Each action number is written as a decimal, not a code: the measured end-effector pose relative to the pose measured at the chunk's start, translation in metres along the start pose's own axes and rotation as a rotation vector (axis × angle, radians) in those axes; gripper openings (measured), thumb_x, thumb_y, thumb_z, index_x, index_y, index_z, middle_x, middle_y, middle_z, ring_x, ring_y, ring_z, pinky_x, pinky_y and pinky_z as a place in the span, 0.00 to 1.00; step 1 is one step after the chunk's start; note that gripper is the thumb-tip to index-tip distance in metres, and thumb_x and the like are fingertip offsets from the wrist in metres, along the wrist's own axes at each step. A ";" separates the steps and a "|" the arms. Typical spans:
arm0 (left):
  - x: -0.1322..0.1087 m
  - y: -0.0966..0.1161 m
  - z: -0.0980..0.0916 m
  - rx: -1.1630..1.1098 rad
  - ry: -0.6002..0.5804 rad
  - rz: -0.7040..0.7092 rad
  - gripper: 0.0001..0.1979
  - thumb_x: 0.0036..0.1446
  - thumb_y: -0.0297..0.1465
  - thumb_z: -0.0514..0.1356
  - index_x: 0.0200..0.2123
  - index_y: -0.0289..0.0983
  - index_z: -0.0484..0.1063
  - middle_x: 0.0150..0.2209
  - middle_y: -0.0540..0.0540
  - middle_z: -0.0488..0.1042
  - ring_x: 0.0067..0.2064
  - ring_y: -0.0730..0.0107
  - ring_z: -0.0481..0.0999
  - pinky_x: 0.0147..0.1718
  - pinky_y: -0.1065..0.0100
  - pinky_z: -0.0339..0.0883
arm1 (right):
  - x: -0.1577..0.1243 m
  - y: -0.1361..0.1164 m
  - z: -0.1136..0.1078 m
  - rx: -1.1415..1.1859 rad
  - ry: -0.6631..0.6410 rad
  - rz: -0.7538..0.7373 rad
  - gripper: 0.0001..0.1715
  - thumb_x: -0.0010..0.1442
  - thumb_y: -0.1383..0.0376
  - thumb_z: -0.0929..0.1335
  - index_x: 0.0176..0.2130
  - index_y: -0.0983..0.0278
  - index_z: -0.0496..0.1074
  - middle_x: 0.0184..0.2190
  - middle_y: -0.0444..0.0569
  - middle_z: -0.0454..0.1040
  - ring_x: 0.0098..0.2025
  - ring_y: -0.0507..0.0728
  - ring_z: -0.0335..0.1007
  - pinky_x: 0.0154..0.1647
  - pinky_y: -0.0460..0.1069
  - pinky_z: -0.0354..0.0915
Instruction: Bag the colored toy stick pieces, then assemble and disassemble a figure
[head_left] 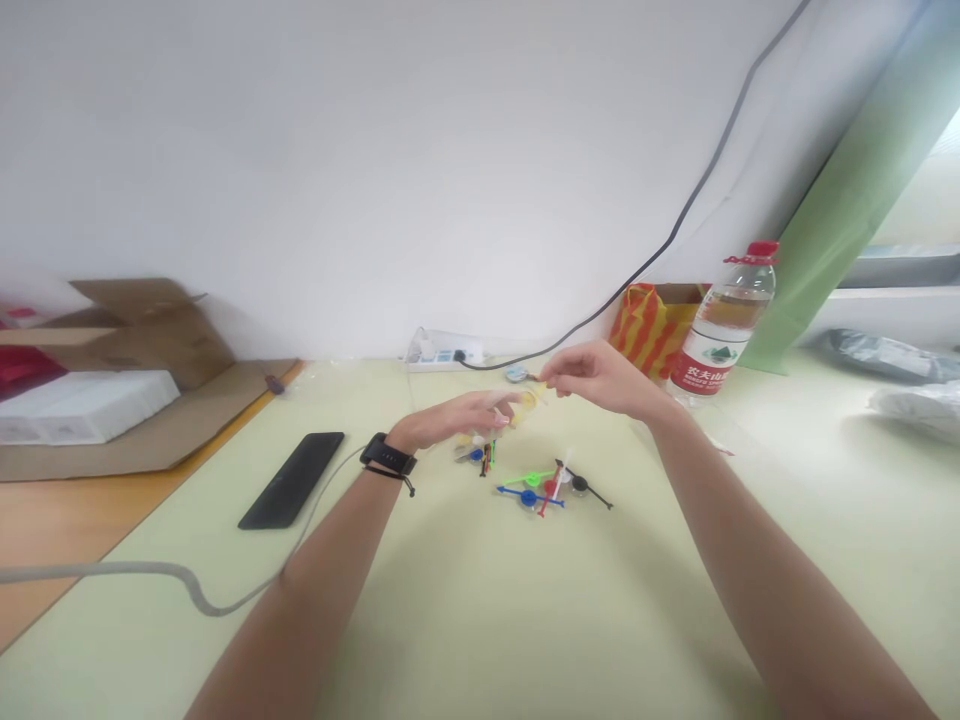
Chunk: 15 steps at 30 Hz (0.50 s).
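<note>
My left hand (465, 415), with a black band at the wrist, is raised over the pale green table (480, 600) and closed on a small yellowish clear piece (525, 405). My right hand (592, 378) pinches the other end of that same piece from the right. Below the hands lie several small coloured plastic sticks with round discs (544, 487): blue, green, red, white and black. A few more coloured bits (480, 455) rest just under my left hand.
A black phone (292, 480) lies at the left, with a grey cable (150, 575) crossing the table. A water bottle (724, 325) and a red-yellow bag (649, 315) stand at the back right. A white power strip (442, 352) sits by the wall. Cardboard and a white box (82, 405) are far left.
</note>
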<state>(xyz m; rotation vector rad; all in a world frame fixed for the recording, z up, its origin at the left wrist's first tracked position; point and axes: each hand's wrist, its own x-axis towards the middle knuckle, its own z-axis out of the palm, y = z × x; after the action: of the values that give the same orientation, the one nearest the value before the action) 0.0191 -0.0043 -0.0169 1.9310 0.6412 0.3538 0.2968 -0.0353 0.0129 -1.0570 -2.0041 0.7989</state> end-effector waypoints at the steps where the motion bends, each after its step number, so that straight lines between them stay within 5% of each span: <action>1: 0.000 0.001 0.000 -0.021 -0.016 -0.011 0.31 0.64 0.46 0.59 0.67 0.44 0.64 0.56 0.39 0.72 0.54 0.54 0.72 0.50 0.58 0.66 | 0.001 0.000 0.002 0.008 -0.019 0.001 0.10 0.60 0.61 0.71 0.40 0.63 0.81 0.35 0.50 0.81 0.35 0.57 0.77 0.38 0.50 0.71; 9: -0.002 0.005 0.000 -0.013 -0.074 -0.112 0.30 0.65 0.44 0.59 0.67 0.44 0.64 0.52 0.42 0.73 0.50 0.59 0.72 0.51 0.60 0.65 | 0.004 0.016 0.000 -0.102 -0.112 0.042 0.12 0.63 0.58 0.69 0.40 0.63 0.78 0.37 0.51 0.81 0.36 0.58 0.77 0.35 0.49 0.69; 15: -0.003 0.003 -0.002 -0.003 -0.087 -0.136 0.30 0.65 0.44 0.58 0.68 0.44 0.63 0.52 0.41 0.73 0.53 0.57 0.72 0.49 0.61 0.67 | 0.006 0.047 0.004 -0.291 -0.485 0.138 0.10 0.56 0.61 0.71 0.38 0.62 0.82 0.39 0.51 0.83 0.41 0.60 0.76 0.37 0.49 0.68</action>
<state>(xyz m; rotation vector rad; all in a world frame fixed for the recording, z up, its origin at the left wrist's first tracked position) 0.0166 -0.0055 -0.0137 1.8776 0.7097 0.1842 0.3105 -0.0087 -0.0243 -1.2677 -2.5361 0.9214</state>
